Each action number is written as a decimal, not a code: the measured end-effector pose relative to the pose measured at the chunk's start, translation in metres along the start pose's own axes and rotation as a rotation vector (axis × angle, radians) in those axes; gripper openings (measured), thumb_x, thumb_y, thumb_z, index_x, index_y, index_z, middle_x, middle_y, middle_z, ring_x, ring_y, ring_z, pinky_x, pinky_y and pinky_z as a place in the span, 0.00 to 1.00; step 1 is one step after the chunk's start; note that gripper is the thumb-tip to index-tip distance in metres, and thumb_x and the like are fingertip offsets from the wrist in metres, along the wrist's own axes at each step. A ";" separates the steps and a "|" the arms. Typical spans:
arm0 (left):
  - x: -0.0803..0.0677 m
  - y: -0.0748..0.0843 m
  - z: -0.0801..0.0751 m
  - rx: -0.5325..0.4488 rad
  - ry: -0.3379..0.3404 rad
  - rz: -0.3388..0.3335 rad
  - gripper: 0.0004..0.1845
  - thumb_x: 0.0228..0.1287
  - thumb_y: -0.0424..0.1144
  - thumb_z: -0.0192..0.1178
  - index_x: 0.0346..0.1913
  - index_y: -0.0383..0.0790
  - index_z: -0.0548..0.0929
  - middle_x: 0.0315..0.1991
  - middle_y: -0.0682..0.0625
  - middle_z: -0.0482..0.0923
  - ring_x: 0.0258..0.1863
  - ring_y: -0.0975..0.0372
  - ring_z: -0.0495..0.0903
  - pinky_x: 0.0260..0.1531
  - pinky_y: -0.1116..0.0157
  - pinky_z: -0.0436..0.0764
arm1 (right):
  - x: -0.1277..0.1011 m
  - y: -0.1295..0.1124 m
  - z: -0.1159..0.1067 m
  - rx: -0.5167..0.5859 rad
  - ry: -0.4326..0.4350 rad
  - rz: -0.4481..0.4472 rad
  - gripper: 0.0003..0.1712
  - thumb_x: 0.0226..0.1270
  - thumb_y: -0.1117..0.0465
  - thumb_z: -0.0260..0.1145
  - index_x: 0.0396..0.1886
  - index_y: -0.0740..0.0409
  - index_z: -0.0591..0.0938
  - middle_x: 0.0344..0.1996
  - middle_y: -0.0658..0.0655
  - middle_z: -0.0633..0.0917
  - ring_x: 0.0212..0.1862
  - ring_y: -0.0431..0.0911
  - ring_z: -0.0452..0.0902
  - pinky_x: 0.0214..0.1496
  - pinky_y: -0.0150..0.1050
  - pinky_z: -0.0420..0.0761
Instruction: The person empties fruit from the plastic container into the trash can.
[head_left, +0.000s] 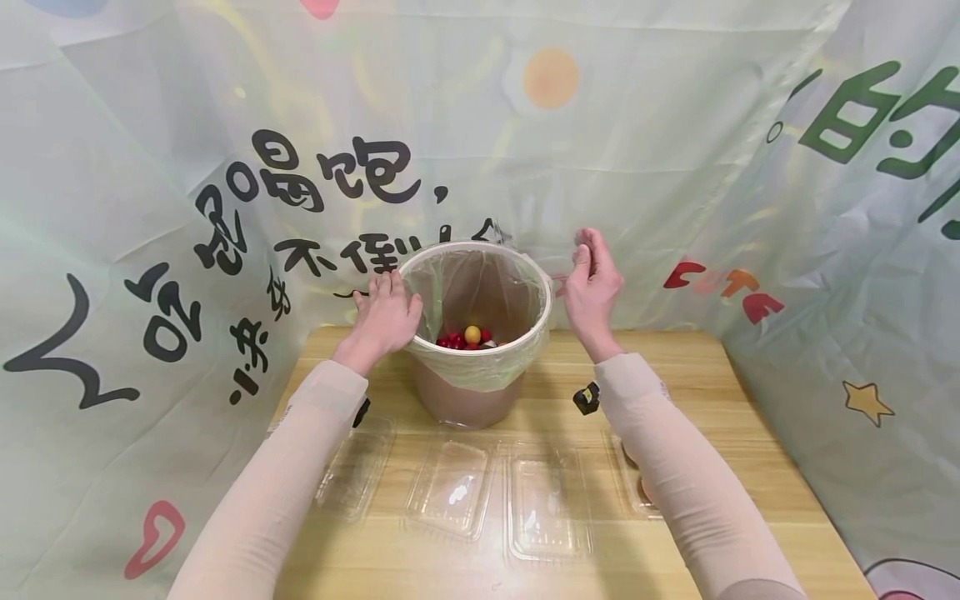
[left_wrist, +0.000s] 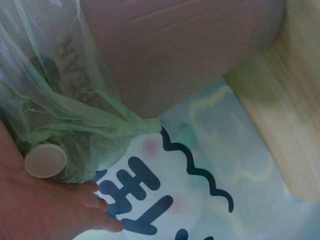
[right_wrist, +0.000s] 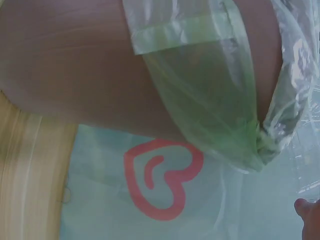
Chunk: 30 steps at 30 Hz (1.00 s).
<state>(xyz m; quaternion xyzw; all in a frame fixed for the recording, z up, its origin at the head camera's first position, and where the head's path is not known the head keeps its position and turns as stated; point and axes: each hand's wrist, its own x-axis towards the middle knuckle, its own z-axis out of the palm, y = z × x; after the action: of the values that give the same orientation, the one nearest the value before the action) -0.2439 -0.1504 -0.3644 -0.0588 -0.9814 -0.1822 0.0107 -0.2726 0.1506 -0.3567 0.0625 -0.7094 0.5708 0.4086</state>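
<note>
On the table [head_left: 697, 392], near its far edge, a brown bin [head_left: 468, 392] is standing upright, its long axis running vertically and its mouth facing up. A thin green bag [head_left: 487, 371] is lining it, folded over the rim and hanging partway down the outside wall. Red fruit [head_left: 452, 340] and one yellow fruit [head_left: 472, 334] are lying at the bottom of the bag.

The left hand [head_left: 386, 312] is resting against the bin's left rim, fingers straight and pointing up toward the backdrop [head_left: 150, 208], pressing on the bag's edge without curling round it. From the left wrist view, the hand [left_wrist: 45, 205] is lying just beside bunched bag [left_wrist: 60, 115] plastic and a small round pale cap [left_wrist: 45, 161]; what that cap belongs to is unclear.

The right hand [head_left: 591, 283] is hovering just to the right of the rim, apart from the bin, with fingers raised and bent together at the tips, pinching a wisp of clear plastic film [head_left: 579, 242]. In the right wrist view, only a fingertip [right_wrist: 309, 211] is showing, near a knotted fold of the bag [right_wrist: 220, 115].

Four clear trays [head_left: 450, 487] are lying in a row on the table in front of the bin, beneath both forearms.
</note>
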 end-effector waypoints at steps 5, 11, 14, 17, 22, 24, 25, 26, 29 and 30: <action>0.000 0.000 0.001 -0.002 -0.002 -0.001 0.42 0.83 0.55 0.30 0.82 0.23 0.42 0.84 0.27 0.40 0.84 0.32 0.37 0.78 0.27 0.37 | 0.000 0.000 -0.005 -0.002 0.015 0.036 0.16 0.83 0.70 0.53 0.60 0.70 0.82 0.57 0.70 0.87 0.56 0.56 0.85 0.62 0.43 0.84; 0.000 0.000 0.001 -0.005 0.001 -0.002 0.42 0.83 0.55 0.30 0.82 0.23 0.42 0.84 0.27 0.40 0.84 0.32 0.38 0.78 0.27 0.37 | 0.004 0.015 -0.014 0.058 0.035 0.052 0.15 0.83 0.69 0.54 0.59 0.68 0.83 0.57 0.71 0.86 0.60 0.59 0.83 0.64 0.51 0.84; 0.000 0.000 0.001 -0.007 0.004 -0.002 0.42 0.83 0.55 0.30 0.82 0.23 0.43 0.84 0.27 0.40 0.84 0.32 0.38 0.78 0.27 0.37 | 0.004 0.019 -0.019 0.075 0.041 0.069 0.15 0.83 0.68 0.54 0.58 0.67 0.84 0.57 0.71 0.86 0.60 0.57 0.83 0.65 0.51 0.84; 0.000 0.000 0.001 -0.005 0.006 -0.001 0.42 0.83 0.55 0.30 0.82 0.23 0.43 0.84 0.27 0.41 0.84 0.32 0.39 0.78 0.27 0.38 | 0.003 0.022 -0.024 0.068 0.041 0.095 0.15 0.83 0.68 0.54 0.58 0.68 0.83 0.56 0.68 0.87 0.59 0.51 0.84 0.65 0.48 0.84; 0.000 -0.001 0.001 -0.008 0.007 0.001 0.42 0.83 0.55 0.30 0.82 0.23 0.43 0.84 0.27 0.41 0.84 0.32 0.39 0.78 0.27 0.38 | -0.002 0.028 -0.027 0.047 0.046 0.160 0.15 0.84 0.69 0.52 0.57 0.72 0.81 0.56 0.70 0.86 0.62 0.53 0.83 0.67 0.51 0.84; 0.000 -0.001 0.001 -0.010 0.006 0.001 0.42 0.83 0.55 0.30 0.82 0.23 0.43 0.84 0.27 0.41 0.84 0.32 0.39 0.78 0.27 0.38 | -0.003 0.031 -0.027 0.045 0.057 0.194 0.15 0.84 0.70 0.51 0.57 0.74 0.79 0.56 0.72 0.84 0.65 0.58 0.82 0.68 0.53 0.83; 0.000 0.000 0.000 -0.011 0.005 0.001 0.42 0.83 0.55 0.30 0.82 0.23 0.43 0.84 0.27 0.41 0.84 0.32 0.39 0.78 0.27 0.38 | -0.003 0.032 -0.027 0.044 0.064 0.207 0.15 0.84 0.70 0.50 0.58 0.75 0.79 0.57 0.73 0.84 0.65 0.59 0.82 0.68 0.54 0.83; 0.000 0.000 0.000 -0.012 0.004 0.001 0.42 0.83 0.55 0.30 0.82 0.23 0.43 0.84 0.27 0.40 0.84 0.32 0.39 0.78 0.27 0.38 | -0.003 0.034 -0.028 0.044 0.072 0.217 0.16 0.84 0.70 0.49 0.58 0.75 0.79 0.57 0.74 0.83 0.66 0.61 0.81 0.68 0.54 0.82; 0.000 0.000 0.000 -0.010 0.005 0.001 0.42 0.83 0.55 0.30 0.82 0.23 0.43 0.84 0.27 0.40 0.84 0.32 0.39 0.78 0.27 0.38 | -0.003 0.036 -0.030 0.040 0.086 0.223 0.16 0.85 0.69 0.49 0.58 0.73 0.79 0.56 0.73 0.83 0.66 0.60 0.81 0.68 0.55 0.82; 0.000 0.000 0.000 -0.008 0.006 0.001 0.42 0.83 0.55 0.30 0.82 0.23 0.43 0.84 0.27 0.40 0.84 0.32 0.39 0.78 0.27 0.38 | -0.003 0.037 -0.032 0.045 0.088 0.219 0.15 0.85 0.69 0.49 0.57 0.73 0.79 0.55 0.72 0.83 0.65 0.60 0.81 0.68 0.55 0.83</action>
<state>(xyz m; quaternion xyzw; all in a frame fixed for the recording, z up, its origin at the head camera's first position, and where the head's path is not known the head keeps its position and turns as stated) -0.2437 -0.1504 -0.3646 -0.0590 -0.9806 -0.1865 0.0134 -0.2754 0.1894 -0.3861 -0.0312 -0.6803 0.6301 0.3730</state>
